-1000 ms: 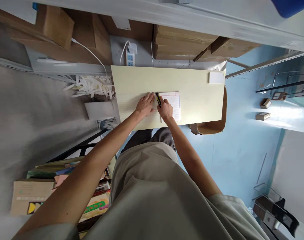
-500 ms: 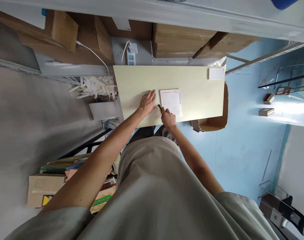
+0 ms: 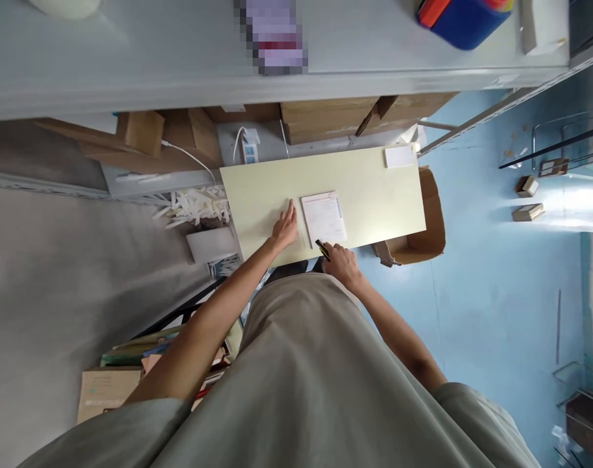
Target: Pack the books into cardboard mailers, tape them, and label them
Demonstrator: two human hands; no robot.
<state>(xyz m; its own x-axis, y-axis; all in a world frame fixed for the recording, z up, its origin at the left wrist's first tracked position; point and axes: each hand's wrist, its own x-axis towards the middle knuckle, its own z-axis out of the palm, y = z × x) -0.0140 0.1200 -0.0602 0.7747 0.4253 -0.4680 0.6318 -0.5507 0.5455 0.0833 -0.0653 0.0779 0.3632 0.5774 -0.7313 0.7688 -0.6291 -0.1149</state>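
Note:
My left hand lies flat with fingers stretched out on the pale yellow table, just left of a white printed paper sheet. A thin pale strip lies along the sheet's left edge beside my fingers. My right hand is closed around a black-and-yellow utility knife at the table's near edge, just below the sheet's near corner. A small white pad rests at the table's far right corner.
A heap of white paper strips lies left of the table. Cardboard boxes and a power strip sit behind it. An open carton stands at the right end. Books and boxes lie on the floor at my left.
My right hand drew the knife from the sheet's far left edge down to the table's near edge. My left hand stayed flat. The camera tilted up.

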